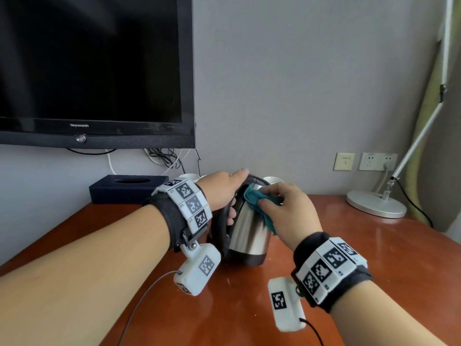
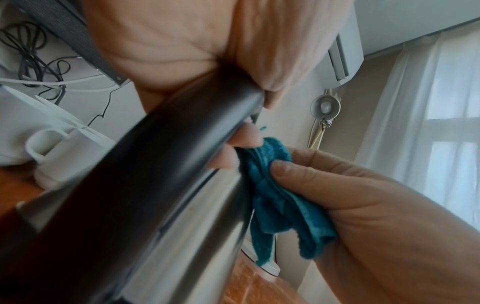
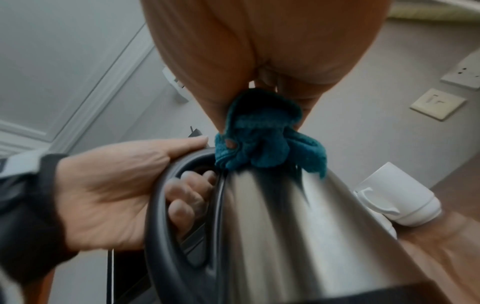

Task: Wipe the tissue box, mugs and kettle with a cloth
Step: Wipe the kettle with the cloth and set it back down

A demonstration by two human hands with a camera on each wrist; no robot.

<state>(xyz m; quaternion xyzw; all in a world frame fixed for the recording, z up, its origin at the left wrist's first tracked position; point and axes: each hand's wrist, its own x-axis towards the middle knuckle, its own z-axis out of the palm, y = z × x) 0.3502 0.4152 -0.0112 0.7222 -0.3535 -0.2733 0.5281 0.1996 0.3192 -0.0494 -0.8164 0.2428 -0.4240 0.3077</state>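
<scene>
My left hand grips the kettle's black handle, tilting it on the table. My right hand pinches the teal cloth against the kettle's upper steel side.

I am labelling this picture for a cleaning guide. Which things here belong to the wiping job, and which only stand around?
Belong to the job:
kettle, held by the left hand
cloth, pressed on it by the right hand
mugs
tissue box

Only standing around:
television
lamp
wall sockets
cables
</scene>
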